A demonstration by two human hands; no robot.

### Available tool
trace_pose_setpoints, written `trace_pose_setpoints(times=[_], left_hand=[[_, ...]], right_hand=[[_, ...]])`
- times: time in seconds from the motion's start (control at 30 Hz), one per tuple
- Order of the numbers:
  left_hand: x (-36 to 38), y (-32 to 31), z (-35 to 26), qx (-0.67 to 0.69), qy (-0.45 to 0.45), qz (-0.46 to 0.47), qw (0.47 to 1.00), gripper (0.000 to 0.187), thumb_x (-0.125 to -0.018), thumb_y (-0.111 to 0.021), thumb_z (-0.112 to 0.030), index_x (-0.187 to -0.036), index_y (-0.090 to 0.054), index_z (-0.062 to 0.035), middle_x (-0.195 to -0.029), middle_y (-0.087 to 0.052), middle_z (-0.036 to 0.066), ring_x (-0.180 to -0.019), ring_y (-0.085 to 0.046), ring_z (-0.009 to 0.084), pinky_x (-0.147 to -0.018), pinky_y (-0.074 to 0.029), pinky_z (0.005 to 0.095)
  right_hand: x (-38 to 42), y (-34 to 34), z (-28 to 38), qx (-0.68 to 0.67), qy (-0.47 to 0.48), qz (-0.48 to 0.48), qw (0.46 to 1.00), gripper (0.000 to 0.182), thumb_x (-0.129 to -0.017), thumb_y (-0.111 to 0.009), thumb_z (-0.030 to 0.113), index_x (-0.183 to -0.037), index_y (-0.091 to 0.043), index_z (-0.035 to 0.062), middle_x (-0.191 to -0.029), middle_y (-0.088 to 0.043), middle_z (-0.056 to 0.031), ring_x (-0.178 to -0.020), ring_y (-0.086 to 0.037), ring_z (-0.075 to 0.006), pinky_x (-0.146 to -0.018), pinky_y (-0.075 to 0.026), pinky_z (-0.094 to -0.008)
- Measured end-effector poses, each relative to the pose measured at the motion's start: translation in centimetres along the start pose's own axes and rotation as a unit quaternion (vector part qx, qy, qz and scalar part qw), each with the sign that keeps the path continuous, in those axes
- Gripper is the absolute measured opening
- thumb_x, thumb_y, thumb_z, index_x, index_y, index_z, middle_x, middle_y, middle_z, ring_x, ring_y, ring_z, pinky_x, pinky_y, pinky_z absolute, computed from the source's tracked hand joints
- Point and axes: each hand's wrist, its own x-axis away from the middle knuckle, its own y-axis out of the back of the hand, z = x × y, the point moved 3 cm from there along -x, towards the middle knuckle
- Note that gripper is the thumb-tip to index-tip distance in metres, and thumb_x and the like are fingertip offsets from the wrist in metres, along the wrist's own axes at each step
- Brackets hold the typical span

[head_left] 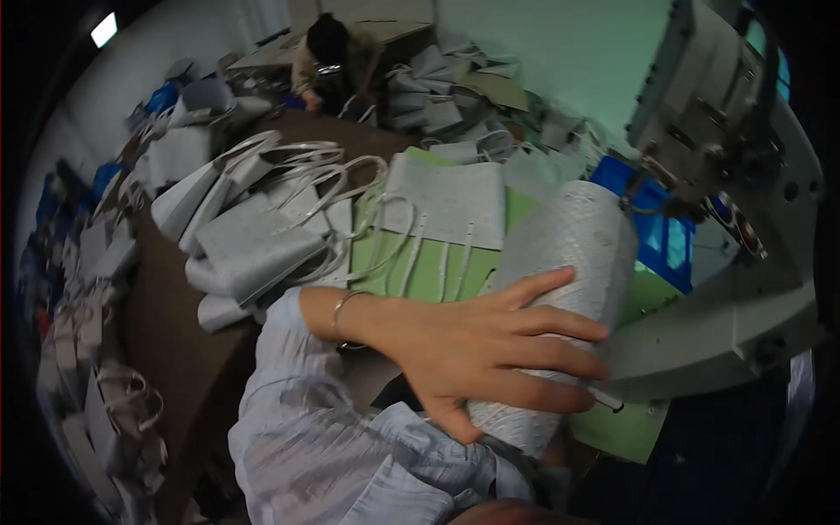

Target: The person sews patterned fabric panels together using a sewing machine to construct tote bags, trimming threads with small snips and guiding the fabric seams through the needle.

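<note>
My left hand (499, 350), coming out of a light sleeve with a bracelet at the wrist, lies over a white textured bag (591, 232). Its fingers are spread and bent round the curved side, with the thumb on the near side. The far end of the bag is by the working end of a grey sewing machine (700, 162). Only a small patch of skin, seemingly my right hand (555, 451), shows below the bag; its fingers are hidden. Just beyond, a white bag piece with cord handles (451, 197) lies on a green board (374, 262).
White bags with looped handles (254, 236) are piled on the brown table (175, 293) to the left. A blue basket (661, 229) stands behind the machine arm. More bags (105, 394) line the left side. Another person (332, 66) sits bent over at the back.
</note>
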Motion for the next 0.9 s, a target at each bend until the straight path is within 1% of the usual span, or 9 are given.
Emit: trace_pose_setpoints(times=[0.1, 0.2, 0.37, 0.63, 0.73, 0.77, 0.83, 0.87, 0.9], left_hand=[[-0.7, 0.6, -0.7, 0.050, 0.024, -0.058, 0.997, 0.068, -0.098, -0.023, -0.054, -0.120, -0.060, -0.0011, -0.131, -0.051, 0.022, -0.133, -0.036, 0.0428, -0.107, -0.003, 0.0669], [-0.7, 0.7, -1.1, 0.046, 0.030, -0.047, 0.997, 0.061, -0.091, -0.036, -0.049, -0.125, -0.058, -0.0028, -0.133, -0.048, 0.021, -0.133, -0.035, 0.0427, -0.107, -0.004, 0.0666], [0.8, -0.4, -1.1, 0.025, 0.021, -0.005, 0.999, 0.057, -0.085, -0.045, -0.042, -0.129, -0.056, -0.0065, -0.138, -0.045, 0.019, -0.136, -0.032, 0.0410, -0.109, -0.004, 0.0654], [8.2, -7.5, 1.4, -0.067, 0.051, -0.087, 0.993, 0.037, -0.096, -0.040, -0.021, -0.128, -0.059, -0.0174, -0.145, -0.042, 0.009, -0.138, -0.032, 0.0330, -0.112, -0.011, 0.0621], [8.0, -8.0, 1.7, -0.092, 0.050, -0.068, 0.992, 0.039, -0.092, -0.043, -0.013, -0.128, -0.058, -0.0177, -0.144, -0.044, 0.008, -0.138, -0.032, 0.0305, -0.112, -0.012, 0.0591], [7.8, -8.2, 1.6, -0.069, 0.032, -0.067, 0.995, 0.039, -0.092, -0.043, -0.013, -0.128, -0.058, -0.0177, -0.144, -0.044, 0.008, -0.138, -0.032, 0.0305, -0.112, -0.012, 0.0591], [7.8, -8.4, 1.7, -0.111, 0.047, -0.105, 0.987, 0.037, -0.093, -0.044, -0.013, -0.124, -0.061, -0.0205, -0.142, -0.047, 0.006, -0.136, -0.036, 0.0287, -0.113, -0.013, 0.0574], [7.8, -8.4, 1.7, -0.133, 0.046, -0.112, 0.984, 0.033, -0.094, -0.047, -0.018, -0.122, -0.063, -0.0239, -0.140, -0.049, 0.005, -0.134, -0.039, 0.0271, -0.112, -0.016, 0.0576], [7.8, -8.7, 1.9, -0.108, 0.021, -0.109, 0.988, 0.033, -0.094, -0.047, -0.018, -0.122, -0.063, -0.0239, -0.140, -0.049, 0.005, -0.134, -0.039, 0.0271, -0.112, -0.016, 0.0576]], right_hand=[[-1.9, -2.3, 3.6, -0.064, -0.032, 0.050, 0.996, 0.044, -0.099, -0.045, 0.026, -0.129, -0.048, -0.0051, -0.120, -0.058, -0.0166, -0.104, -0.058, -0.0292, -0.086, -0.051, -0.0393], [-2.2, -0.9, 7.8, -0.104, -0.078, 0.047, 0.990, 0.044, -0.099, -0.044, 0.026, -0.130, -0.047, -0.0049, -0.122, -0.057, -0.0167, -0.105, -0.058, -0.0294, -0.087, -0.050, -0.0390], [-4.3, 2.2, 15.9, -0.169, -0.134, 0.005, 0.976, 0.045, -0.100, -0.042, 0.026, -0.132, -0.045, -0.0045, -0.124, -0.056, -0.0168, -0.107, -0.057, -0.0299, -0.088, -0.050, -0.0386], [-8.2, 4.8, 25.7, -0.284, -0.223, -0.089, 0.928, 0.046, -0.100, -0.038, 0.027, -0.135, -0.043, -0.0039, -0.128, -0.054, -0.0169, -0.110, -0.056, -0.0306, -0.091, -0.049, -0.0379], [-7.6, 5.3, 27.0, -0.337, -0.258, -0.158, 0.891, 0.047, -0.101, -0.037, 0.027, -0.136, -0.042, -0.0037, -0.130, -0.054, -0.0170, -0.111, -0.056, -0.0308, -0.092, -0.048, -0.0377], [-7.7, 5.9, 25.8, -0.339, -0.254, -0.187, 0.886, 0.047, -0.101, -0.037, 0.027, -0.136, -0.042, -0.0037, -0.130, -0.054, -0.0170, -0.111, -0.056, -0.0308, -0.092, -0.048, -0.0377], [-7.1, 9.5, 23.1, -0.226, -0.010, -0.381, 0.896, 0.039, -0.099, -0.049, 0.033, -0.118, -0.057, 0.0003, -0.105, -0.060, -0.0129, -0.084, -0.060, -0.0242, -0.067, -0.050, -0.0347], [-5.0, 10.4, 23.0, -0.200, 0.011, -0.287, 0.937, 0.037, -0.097, -0.053, 0.034, -0.112, -0.058, 0.0007, -0.089, -0.055, -0.0068, -0.062, -0.049, -0.0140, -0.052, -0.037, -0.0282], [-2.1, 10.2, 23.1, -0.195, 0.016, -0.320, 0.927, 0.037, -0.097, -0.053, 0.034, -0.112, -0.058, 0.0007, -0.089, -0.055, -0.0068, -0.062, -0.049, -0.0140, -0.052, -0.037, -0.0282]])
